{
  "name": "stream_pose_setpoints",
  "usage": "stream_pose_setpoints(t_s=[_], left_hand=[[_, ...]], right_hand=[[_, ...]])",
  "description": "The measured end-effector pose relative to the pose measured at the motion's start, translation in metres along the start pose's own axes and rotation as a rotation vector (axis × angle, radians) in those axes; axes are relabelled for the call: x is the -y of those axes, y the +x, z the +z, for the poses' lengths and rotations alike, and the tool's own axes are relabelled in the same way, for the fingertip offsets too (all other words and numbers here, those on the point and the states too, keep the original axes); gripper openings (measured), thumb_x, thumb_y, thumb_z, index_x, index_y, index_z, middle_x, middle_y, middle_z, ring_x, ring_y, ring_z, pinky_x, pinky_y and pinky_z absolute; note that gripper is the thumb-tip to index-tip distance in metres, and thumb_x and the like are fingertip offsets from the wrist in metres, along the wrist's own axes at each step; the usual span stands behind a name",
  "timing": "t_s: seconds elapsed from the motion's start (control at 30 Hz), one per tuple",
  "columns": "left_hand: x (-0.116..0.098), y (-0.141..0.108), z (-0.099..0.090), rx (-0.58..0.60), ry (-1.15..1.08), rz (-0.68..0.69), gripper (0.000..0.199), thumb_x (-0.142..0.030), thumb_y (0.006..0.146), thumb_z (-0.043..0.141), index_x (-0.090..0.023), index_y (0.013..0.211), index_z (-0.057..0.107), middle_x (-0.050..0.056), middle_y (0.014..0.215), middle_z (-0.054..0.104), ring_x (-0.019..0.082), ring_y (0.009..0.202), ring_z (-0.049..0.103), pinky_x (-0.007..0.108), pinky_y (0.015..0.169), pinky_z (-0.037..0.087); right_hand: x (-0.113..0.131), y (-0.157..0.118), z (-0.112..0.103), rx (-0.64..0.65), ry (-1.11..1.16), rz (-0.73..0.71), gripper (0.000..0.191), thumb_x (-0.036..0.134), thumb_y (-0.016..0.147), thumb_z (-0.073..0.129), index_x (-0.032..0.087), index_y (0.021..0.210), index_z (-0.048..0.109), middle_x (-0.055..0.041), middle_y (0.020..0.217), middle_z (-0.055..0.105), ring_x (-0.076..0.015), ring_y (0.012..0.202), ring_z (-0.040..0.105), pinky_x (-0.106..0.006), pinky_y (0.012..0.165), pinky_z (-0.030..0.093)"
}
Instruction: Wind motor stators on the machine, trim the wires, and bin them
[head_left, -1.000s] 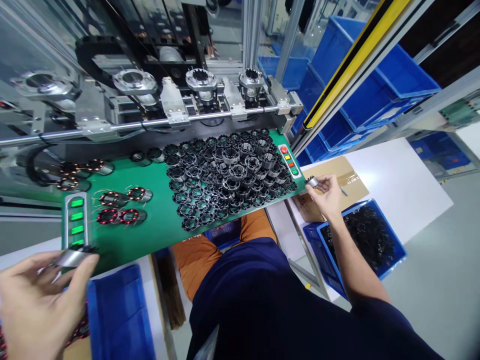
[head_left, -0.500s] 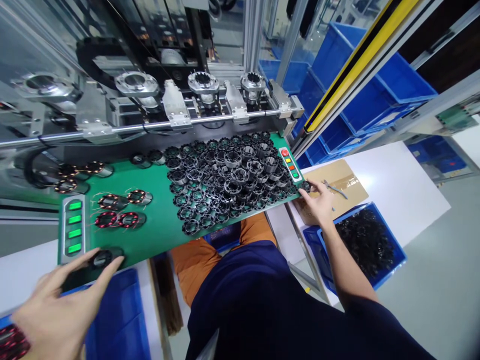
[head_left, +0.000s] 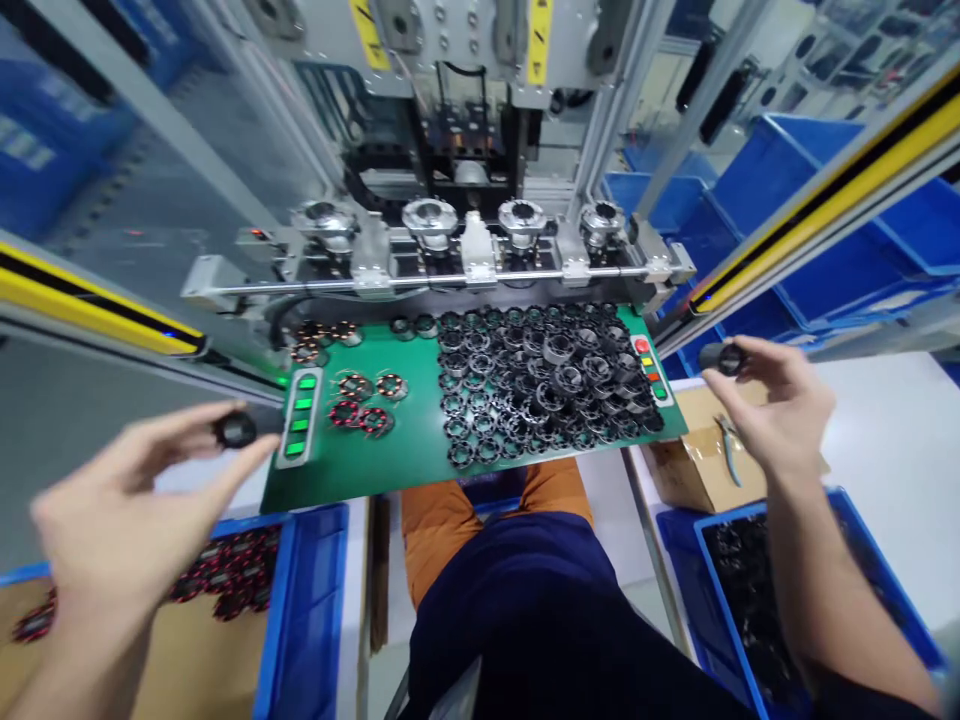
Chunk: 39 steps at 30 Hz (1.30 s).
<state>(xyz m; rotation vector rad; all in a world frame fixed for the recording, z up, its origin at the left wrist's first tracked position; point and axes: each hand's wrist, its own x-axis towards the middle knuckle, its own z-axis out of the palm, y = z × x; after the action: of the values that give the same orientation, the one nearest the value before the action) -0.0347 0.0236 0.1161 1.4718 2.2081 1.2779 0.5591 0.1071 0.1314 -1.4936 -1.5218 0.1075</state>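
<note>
Left hand (head_left: 150, 495) grips ring (head_left: 236, 429), right hand (head_left: 784, 410) cylinder (head_left: 721, 358), beyond side edges of green table (head_left: 409, 445) (pinch only); slipping could drop either.

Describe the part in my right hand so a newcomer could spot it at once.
Find the green board crowded with dark rings. Past its right end, near the cardboard box, is your right hand. It holds the part: a short, dark, hollow cylinder, set apart from those rings because it is held up, away from the board.
</note>
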Motion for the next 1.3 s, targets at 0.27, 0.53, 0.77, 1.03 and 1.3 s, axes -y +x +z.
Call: stream_pose_setpoints(t_s=[0.27, 0.53, 0.77, 1.03, 1.3], left_hand=[[-0.085, 0.205, 0.013, 0.098, 0.236, 0.449, 0.091, -0.082, 0.083, 0.081, -0.005, 0.132, 0.086, -0.009, 0.097, 0.079, 0.019, 0.105, 0.088, 0.058, 0.112, 0.066], [-0.086, 0.297, 0.078, 0.354, 0.196, 0.308, 0.063, -0.058, 0.096, 0.065, 0.004, 0.107, 0.074, 0.006, 0.142, 0.084, 0.024, 0.146, 0.076, 0.033, 0.127, 0.053], [-0.066, 0.312, 0.078, 0.484, 0.200, 0.292, 0.061, -0.055, 0.096, 0.064, 0.005, 0.101, 0.075, 0.004, 0.144, 0.083, 0.022, 0.153, 0.068, 0.009, 0.108, 0.051], [-0.064, 0.335, 0.081, 0.654, 0.215, 0.318, 0.059, -0.045, 0.094, 0.052, 0.010, 0.096, 0.071, 0.012, 0.149, 0.077, 0.019, 0.140, 0.070, -0.004, 0.072, 0.036], [-0.053, 0.360, 0.089, 0.726, 0.465, 0.501, 0.087, -0.051, 0.099, 0.018, 0.024, 0.105, 0.063, 0.008, 0.144, 0.077, 0.018, 0.142, 0.070, 0.006, 0.088, 0.047]], right_hand=[[0.181, 0.151, 0.148, 0.486, 0.143, -0.541, 0.043, 0.018, 0.090, 0.092, 0.013, 0.132, 0.085, -0.0101, 0.122, 0.088, -0.0223, 0.095, 0.084, -0.038, 0.089, 0.072], [0.227, 0.211, 0.345, 0.670, -0.240, -0.588, 0.043, 0.006, 0.092, 0.091, 0.005, 0.134, 0.082, -0.0163, 0.133, 0.084, -0.0378, 0.135, 0.079, -0.058, 0.131, 0.058], [0.214, 0.239, 0.385, 0.811, -0.328, -0.678, 0.050, 0.032, 0.082, 0.111, 0.010, 0.121, 0.089, -0.0135, 0.119, 0.085, -0.0384, 0.126, 0.081, -0.062, 0.129, 0.059], [0.219, 0.265, 0.406, 0.915, -0.350, -0.745, 0.047, 0.044, 0.086, 0.107, 0.005, 0.103, 0.086, -0.0075, 0.106, 0.084, -0.0286, 0.115, 0.084, -0.047, 0.121, 0.063], [0.229, 0.277, 0.416, 0.985, -0.494, -0.751, 0.050, 0.037, 0.076, 0.115, 0.009, 0.110, 0.092, -0.0051, 0.101, 0.083, -0.0337, 0.112, 0.084, -0.055, 0.116, 0.068]])
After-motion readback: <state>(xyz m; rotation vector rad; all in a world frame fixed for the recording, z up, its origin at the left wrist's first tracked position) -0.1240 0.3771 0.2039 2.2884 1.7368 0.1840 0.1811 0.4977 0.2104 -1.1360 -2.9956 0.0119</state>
